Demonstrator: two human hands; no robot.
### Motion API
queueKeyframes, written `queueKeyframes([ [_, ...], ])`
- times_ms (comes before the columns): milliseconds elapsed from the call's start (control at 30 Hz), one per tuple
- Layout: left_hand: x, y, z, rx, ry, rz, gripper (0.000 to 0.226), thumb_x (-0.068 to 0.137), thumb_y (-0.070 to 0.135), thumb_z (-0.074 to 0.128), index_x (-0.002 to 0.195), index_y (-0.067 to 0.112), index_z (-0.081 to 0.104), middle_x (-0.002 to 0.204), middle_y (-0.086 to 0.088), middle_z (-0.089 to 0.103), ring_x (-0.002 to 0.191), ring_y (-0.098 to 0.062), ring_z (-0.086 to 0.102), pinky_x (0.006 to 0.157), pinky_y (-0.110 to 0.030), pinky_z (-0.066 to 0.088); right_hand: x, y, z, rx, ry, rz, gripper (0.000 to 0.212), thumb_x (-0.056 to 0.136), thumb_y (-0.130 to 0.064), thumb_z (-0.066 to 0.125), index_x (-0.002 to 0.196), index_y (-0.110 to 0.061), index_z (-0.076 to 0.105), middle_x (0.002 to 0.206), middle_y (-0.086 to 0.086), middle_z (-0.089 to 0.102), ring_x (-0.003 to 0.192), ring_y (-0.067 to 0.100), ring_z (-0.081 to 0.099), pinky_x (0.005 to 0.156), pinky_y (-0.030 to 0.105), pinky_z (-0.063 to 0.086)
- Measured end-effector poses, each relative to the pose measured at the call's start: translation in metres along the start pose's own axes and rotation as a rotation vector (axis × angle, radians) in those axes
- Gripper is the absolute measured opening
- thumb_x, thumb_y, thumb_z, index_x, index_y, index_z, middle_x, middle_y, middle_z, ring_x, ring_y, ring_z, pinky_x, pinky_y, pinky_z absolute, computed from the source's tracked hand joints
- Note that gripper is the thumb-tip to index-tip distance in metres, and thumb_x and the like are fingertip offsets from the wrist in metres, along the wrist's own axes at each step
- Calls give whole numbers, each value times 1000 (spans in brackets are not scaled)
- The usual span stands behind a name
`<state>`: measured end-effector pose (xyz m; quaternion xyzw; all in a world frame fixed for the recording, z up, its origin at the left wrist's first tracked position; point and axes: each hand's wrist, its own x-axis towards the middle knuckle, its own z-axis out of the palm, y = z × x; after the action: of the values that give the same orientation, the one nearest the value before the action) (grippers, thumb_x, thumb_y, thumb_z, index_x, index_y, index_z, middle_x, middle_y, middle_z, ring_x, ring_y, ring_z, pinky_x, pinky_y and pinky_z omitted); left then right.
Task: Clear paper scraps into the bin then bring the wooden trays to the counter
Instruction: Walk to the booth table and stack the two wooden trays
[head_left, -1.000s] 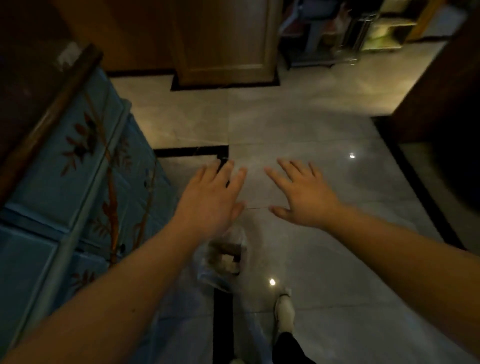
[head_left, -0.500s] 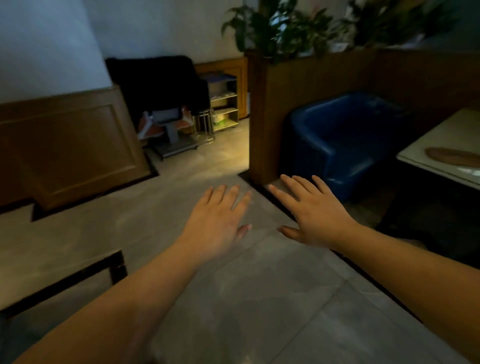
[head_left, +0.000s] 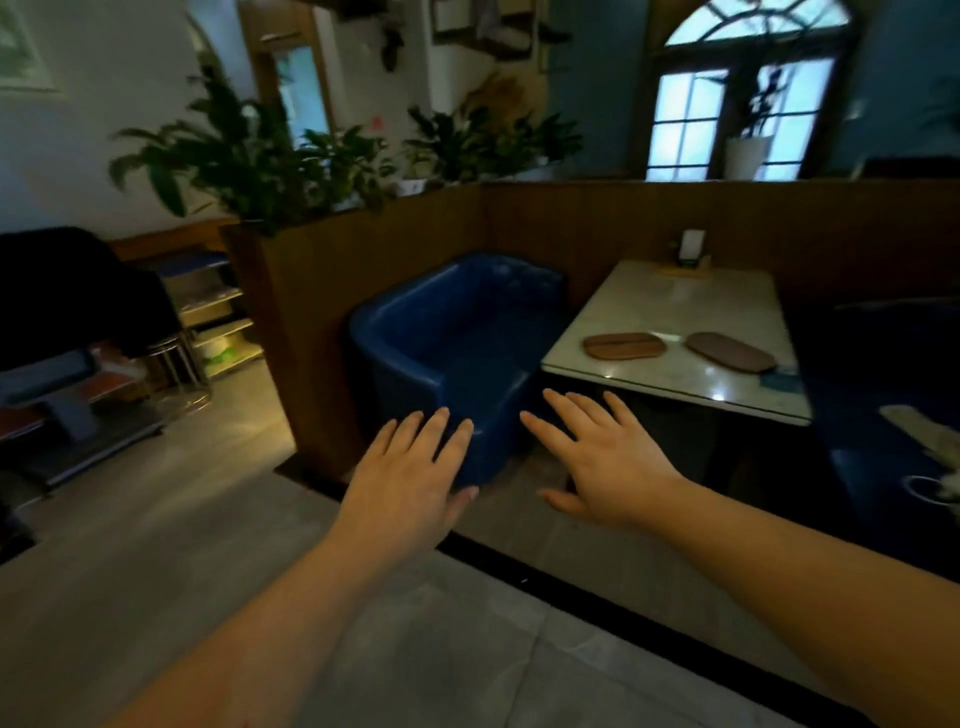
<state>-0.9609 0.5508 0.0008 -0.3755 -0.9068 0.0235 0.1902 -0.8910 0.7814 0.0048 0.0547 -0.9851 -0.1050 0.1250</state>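
Both hands are empty. The left hand (head_left: 410, 478) and the right hand (head_left: 605, 457) are held out in front, flat, with the fingers spread, a little apart from each other and not touching anything. The two wooden trays (head_left: 678, 349) lie side by side near the front edge of the white table (head_left: 675, 306), well past the hands. One is round and lighter, one is long and darker. I see no paper scraps on the table, so I think the next job is the trays. A few things could go wrong. The blue chair (head_left: 457, 343) sits just left of the table, and the gap to walk in looks tight, so a leg could bump it. The room is dim, and a dark strip runs across the floor at the way in, so a foot could catch if it is a step; I cannot tell. The table top is shiny and may be slippery, so a tray could slide away or off the edge when a hand pushes at it. Grabbing both trays in one hand could make one drop. A small stand (head_left: 691, 249) at the far end could get knocked by a long reach.
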Motion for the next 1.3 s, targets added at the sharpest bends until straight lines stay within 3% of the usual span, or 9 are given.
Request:
queueKeyframes([
  [433, 219, 38, 91, -112, 39, 239, 70, 91, 59, 33, 149, 24, 16, 157, -7, 23, 141, -27, 23, 115, -46, 23, 55, 160, 94, -9, -94, 273, 83, 80, -71, 33, 150, -32, 11, 159, 12, 21, 143, 31, 23, 114, 53, 19],
  [700, 364, 14, 148, -245, 95, 336, 66, 89, 55, 42, 143, 19, 32, 147, -12, 42, 131, -30, 39, 108, -46, 35, 127, 251, 140, -68, -164, 461, 82, 80, -73, 26, 149, -35, 6, 159, 10, 19, 143, 31, 21, 114, 50, 16],
  [833, 426, 6, 172, -241, 109, 414, 65, 89, 54, 43, 140, 14, 37, 143, -15, 46, 128, -32, 44, 104, -48, 40, 159, 284, 151, -73, -175, 538, 82, 82, -73, 33, 149, -35, 6, 161, 10, 15, 144, 31, 17, 115, 51, 15],
  [1000, 501, 12, 201, -197, 73, 505, 66, 88, 55, 43, 140, 15, 35, 142, -13, 46, 125, -31, 44, 102, -48, 41, 187, 331, 170, -45, -194, 607, 82, 83, -70, 39, 149, -35, 5, 161, 9, 12, 145, 30, 14, 117, 53, 16],
  [1300, 606, 46, 288, -198, -42, 471, 66, 89, 55, 40, 143, 19, 30, 145, -10, 44, 128, -28, 42, 104, -46, 39, 213, 441, 257, -6, -233, 646, 81, 83, -68, 39, 149, -35, 6, 161, 9, 15, 144, 29, 18, 115, 52, 16],
])
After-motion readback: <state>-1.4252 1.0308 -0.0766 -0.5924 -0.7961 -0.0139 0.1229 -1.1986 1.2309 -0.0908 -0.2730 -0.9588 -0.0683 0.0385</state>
